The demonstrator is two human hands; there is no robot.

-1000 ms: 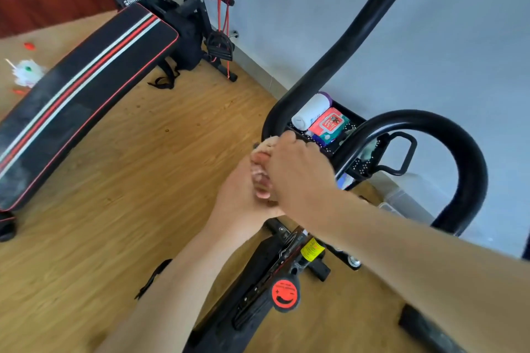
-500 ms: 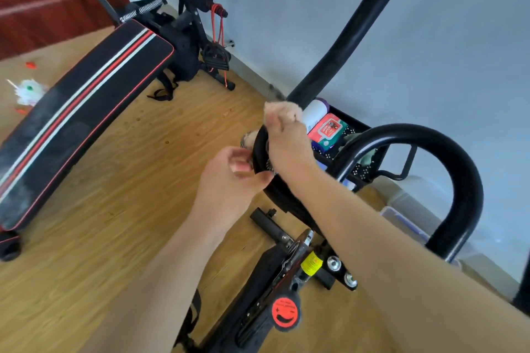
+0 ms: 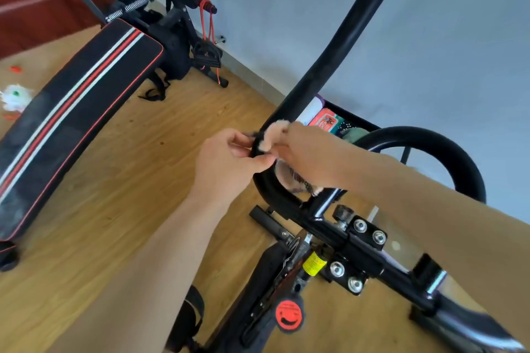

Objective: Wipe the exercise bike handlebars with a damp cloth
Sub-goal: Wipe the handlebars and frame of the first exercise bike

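The black padded handlebar [image 3: 338,46] of the exercise bike rises from its lower bend up to a free end at the top. A pale pinkish cloth [image 3: 272,135] is draped over the bar at the bend, and part of it hangs inside the curve below. My right hand [image 3: 304,152] grips the cloth against the bar. My left hand [image 3: 229,160] pinches the bar's edge and the cloth from the left side. A second curved handlebar loop [image 3: 447,152] arches to the right.
A black sit-up bench [image 3: 74,112] with red and white stripes lies on the wooden floor at left. A dark tray [image 3: 358,119] with a white bottle and a red packet sits by the grey wall. The bike's stem clamp [image 3: 355,255] and red knob [image 3: 288,314] are below.
Both hands went from clasped together below the bar up onto the bend. The right hand now holds the cloth over the handlebar. The view has tilted down, showing more of the stem clamp.
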